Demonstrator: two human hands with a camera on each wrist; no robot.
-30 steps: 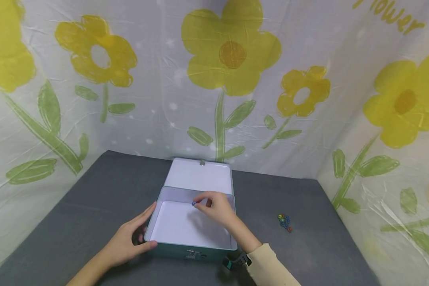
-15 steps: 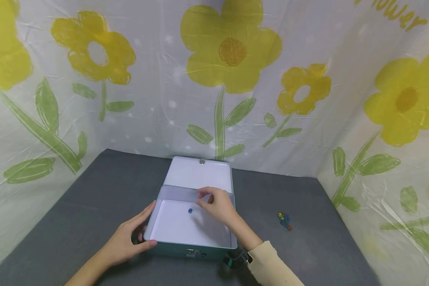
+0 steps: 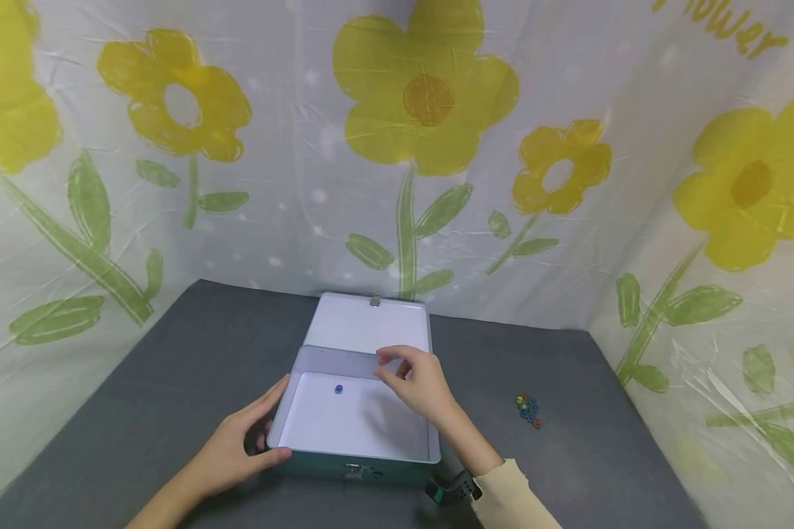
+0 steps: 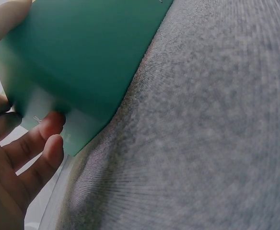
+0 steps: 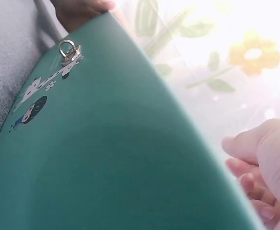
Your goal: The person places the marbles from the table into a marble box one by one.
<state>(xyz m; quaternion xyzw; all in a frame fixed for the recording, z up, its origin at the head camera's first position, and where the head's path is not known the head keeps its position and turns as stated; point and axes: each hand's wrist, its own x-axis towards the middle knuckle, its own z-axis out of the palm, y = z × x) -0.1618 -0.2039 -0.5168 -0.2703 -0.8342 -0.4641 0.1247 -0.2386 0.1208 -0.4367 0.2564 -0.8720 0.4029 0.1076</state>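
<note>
Curtained booth (image 3: 648,184), yel. flower-print drapes (image 3: 430,147), dk. gray tbl (image 3: 569,463)

Head view high, facing forward, down; wrist views low, close; all share box (image 3: 344,426).

- Counter (image 3: 602,470): dark grey, with a fine ribbed texture in the left wrist view; its far edge meets the rear wall covering (image 3: 291,220).
- Rear wall covering: pale, creased sheet printed with yellow flowers, green stems and leaves, and scattered white dots.
- Central flower (image 3: 428,95): large, with an orange-brown centre; a smaller white-centred flower stands on either side.
- Left side covering (image 3: 13,257) and right side covering (image 3: 681,367): matching floral print, enclosing the counter.
- Lettering (image 3: 724,28): yellow, upper right, partly cropped.
- Light: diffuse in the head view; overexposed at upper right in the right wrist view.
</note>
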